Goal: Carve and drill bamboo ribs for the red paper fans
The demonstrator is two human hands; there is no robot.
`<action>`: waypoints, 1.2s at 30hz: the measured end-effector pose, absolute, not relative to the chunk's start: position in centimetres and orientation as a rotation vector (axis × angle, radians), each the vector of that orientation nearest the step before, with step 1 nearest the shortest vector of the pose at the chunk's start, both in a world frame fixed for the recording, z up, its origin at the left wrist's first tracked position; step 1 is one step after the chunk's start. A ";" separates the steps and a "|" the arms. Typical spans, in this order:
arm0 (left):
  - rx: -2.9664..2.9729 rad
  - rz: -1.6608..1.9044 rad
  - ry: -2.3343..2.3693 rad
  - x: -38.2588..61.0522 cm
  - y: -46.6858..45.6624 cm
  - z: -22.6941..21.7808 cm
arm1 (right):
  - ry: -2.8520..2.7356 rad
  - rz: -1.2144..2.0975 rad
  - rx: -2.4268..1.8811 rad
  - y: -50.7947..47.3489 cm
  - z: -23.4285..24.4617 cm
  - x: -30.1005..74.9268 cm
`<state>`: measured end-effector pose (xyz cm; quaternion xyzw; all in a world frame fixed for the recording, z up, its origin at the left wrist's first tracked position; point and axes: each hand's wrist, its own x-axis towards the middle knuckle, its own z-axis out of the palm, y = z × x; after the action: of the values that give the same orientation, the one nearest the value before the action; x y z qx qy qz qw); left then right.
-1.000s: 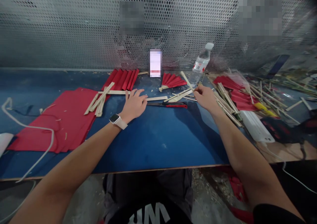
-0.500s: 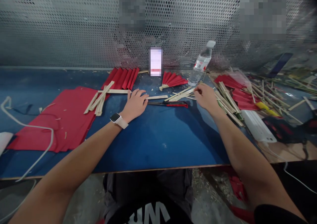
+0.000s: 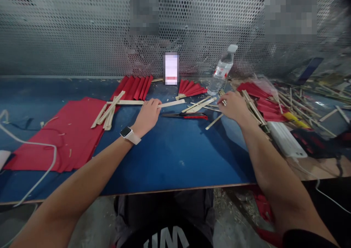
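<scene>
Near the middle of the blue table, my left hand [image 3: 147,114] is closed round one end of a flat, pale bamboo strip [image 3: 172,103], which sticks out to the right. My right hand [image 3: 234,105] has its fingers curled over some thin bamboo strips, partly hidden under it; one strip [image 3: 214,121] pokes out below its fingertips. Between the hands lie a loose pile of pale strips [image 3: 201,105] and a red and black cutter knife [image 3: 193,115]. More strips [image 3: 110,117] lie crossed left of my left hand, on the edge of a stack of red sheets [image 3: 68,134].
A pleated red piece [image 3: 134,87] and a small red fan [image 3: 192,87] lie at the back. Behind them stand a lit phone [image 3: 171,68] and a water bottle [image 3: 222,71]. To the right are a white power strip [image 3: 286,139] and cut strips. A white cable [image 3: 53,156] crosses the left side.
My left fingers have closed round the flat strip, whose right end is now tilted up. My right hand has shifted slightly right, and a thin strip now sticks out below it.
</scene>
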<state>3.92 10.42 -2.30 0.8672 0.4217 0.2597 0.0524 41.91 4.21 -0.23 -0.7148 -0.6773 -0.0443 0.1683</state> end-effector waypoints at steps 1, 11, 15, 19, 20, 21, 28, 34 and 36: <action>2.635 0.803 1.271 4.0 10.3 -2.1 | -1.975 -0.100 -1.966 4.2 -0.2 41.1; 1.817 1.058 1.026 5.2 10.0 -1.7 | -2.362 0.126 -1.618 3.6 -2.2 35.5; 1.400 1.138 0.991 5.7 10.0 -1.4 | -2.315 0.091 -1.626 3.6 -1.8 36.5; 1.167 1.152 1.022 5.6 10.2 -1.2 | -2.095 0.014 -1.700 3.6 -1.1 37.8; 1.153 1.144 1.023 5.5 10.2 -1.1 | -2.009 0.007 -1.718 3.6 -1.1 38.0; 1.146 1.134 1.020 5.5 10.1 -1.1 | -1.917 0.005 -1.734 3.7 -1.1 38.0; 1.145 1.064 0.909 6.0 8.8 -0.2 | -1.677 0.076 -1.718 4.0 -1.6 37.0; 1.214 0.985 0.747 6.3 8.0 -0.4 | -1.643 0.144 -1.661 3.9 -2.1 36.3; 1.252 0.954 0.716 6.3 7.9 -0.7 | -1.589 0.171 -1.639 3.9 -2.1 36.2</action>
<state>6.35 7.94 -0.69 0.5509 0.3149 0.4199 0.6489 36.23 3.92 -2.14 -0.6519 -0.6319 0.0679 0.4136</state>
